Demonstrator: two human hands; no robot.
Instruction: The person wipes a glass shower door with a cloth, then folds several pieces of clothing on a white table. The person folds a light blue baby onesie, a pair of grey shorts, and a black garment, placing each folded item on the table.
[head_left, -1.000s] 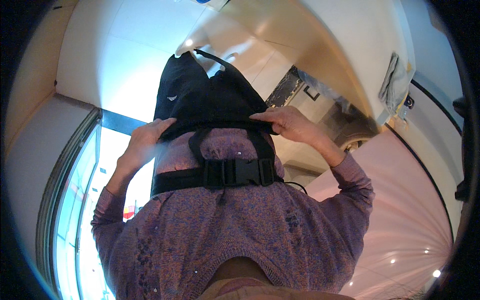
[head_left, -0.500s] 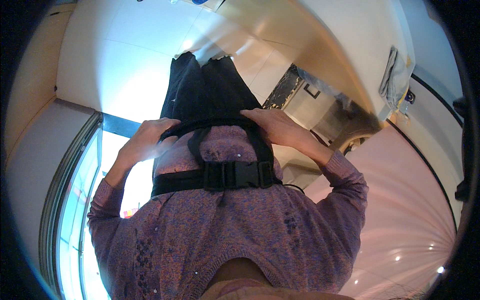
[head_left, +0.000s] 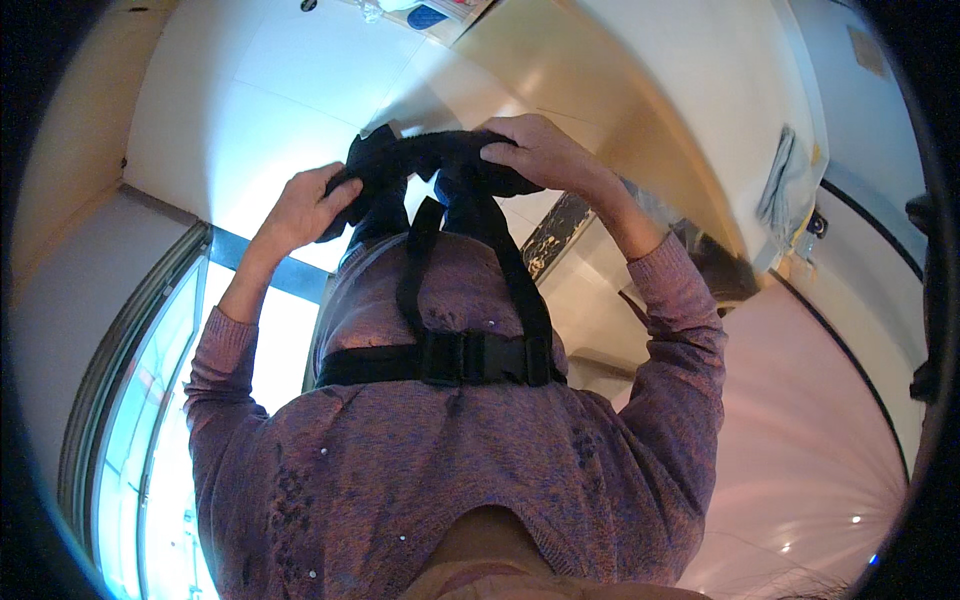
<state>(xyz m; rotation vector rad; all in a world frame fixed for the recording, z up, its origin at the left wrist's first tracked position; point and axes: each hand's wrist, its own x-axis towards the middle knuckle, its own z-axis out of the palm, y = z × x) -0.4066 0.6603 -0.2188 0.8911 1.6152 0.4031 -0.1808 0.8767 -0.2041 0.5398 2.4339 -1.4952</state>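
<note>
A bright window runs down the left, pale wall panels above. The left hand and right hand are raised, each grip closed on the black harness, whose 2 straps drop to a chest buckle. Its bunched top is probably padding; fingertips are hidden.
</note>
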